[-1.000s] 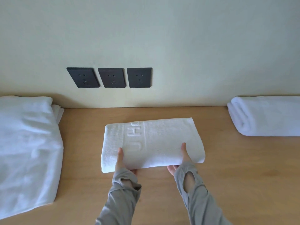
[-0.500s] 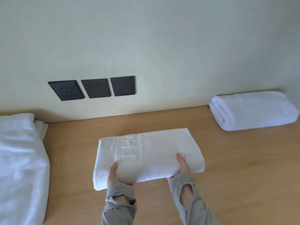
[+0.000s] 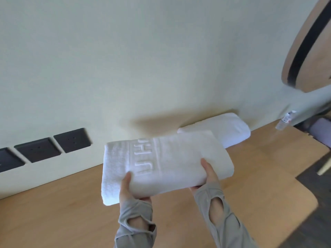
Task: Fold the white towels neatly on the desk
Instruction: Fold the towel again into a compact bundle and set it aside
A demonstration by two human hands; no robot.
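Obs: folded towel is held over the middle of the counter. I judge it lifted clear of the wood, its far right corner overlapping my view of the second towel. That one lies folded along the far edge against the wall, toward the right end.

Grip: left hand and right hand both hold the near long edge, thumb on top and fingers curled underneath, well apart from each other.

Handling (judgement): thick terry, soft and light, not slippery. The layers will sag or slide open if held by one end. Best hold is as now, both hands clamping all layers at the folded edge.

Surface: pale wood, smooth and flat.

Room: dark sockets low on the wall at left. A small bottle stands near the far right corner. A blurred round wooden panel shows at upper right; I cannot tell what it is.
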